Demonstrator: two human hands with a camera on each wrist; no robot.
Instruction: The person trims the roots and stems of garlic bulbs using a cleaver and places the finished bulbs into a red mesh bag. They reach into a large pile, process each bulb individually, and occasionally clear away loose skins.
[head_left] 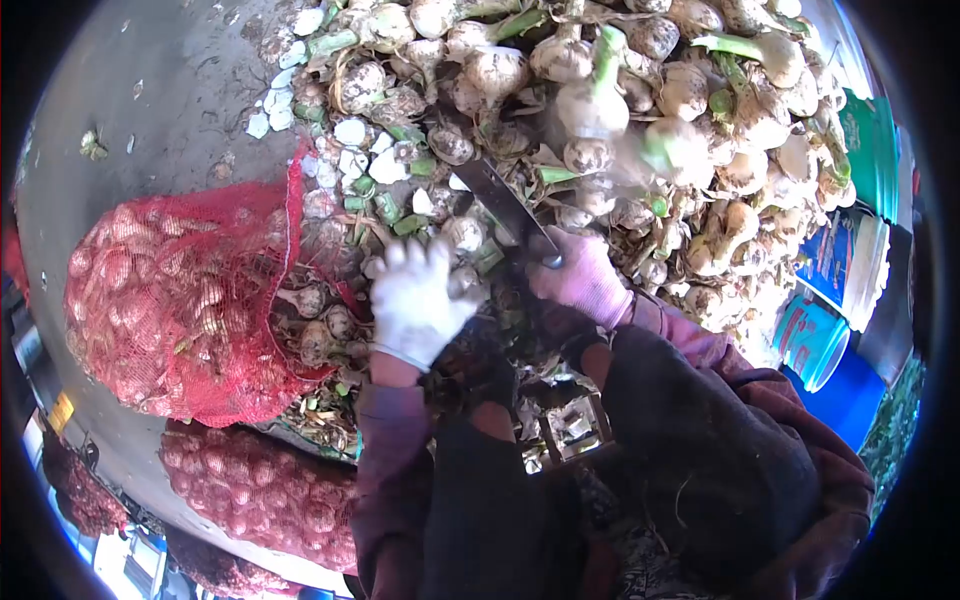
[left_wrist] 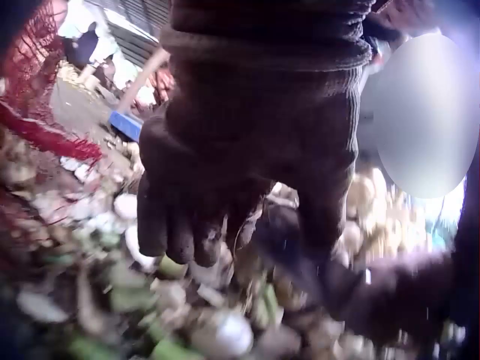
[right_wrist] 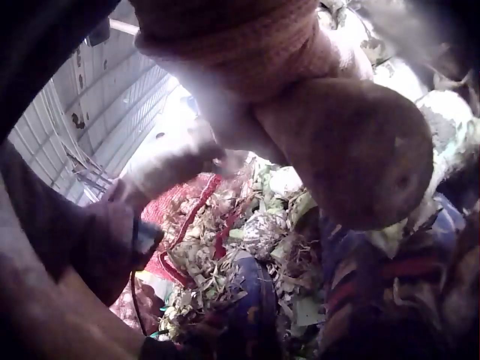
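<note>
My left hand [head_left: 418, 305], in a white knit glove, is blurred over cut stems and trimmings near the mouth of a red mesh bag [head_left: 170, 300]. Its fingers are spread in the head view; in the left wrist view the gloved hand [left_wrist: 247, 157] points down, with nothing visible in its fingers. My right hand [head_left: 580, 275], gloved in pinkish knit, grips a broad-bladed knife [head_left: 495, 200]. The dark blade slants away to the upper left, against the edge of a large pile of garlic bulbs [head_left: 495, 72]. Garlic with stems cut short fills the mesh bag.
A second full mesh bag [head_left: 255, 485] lies below the first. Cut green stems [head_left: 385, 205] and pale scraps litter the concrete floor [head_left: 170, 90]. Buckets, including a turquoise one [head_left: 812, 343], stand at the right. My knees are close under both arms.
</note>
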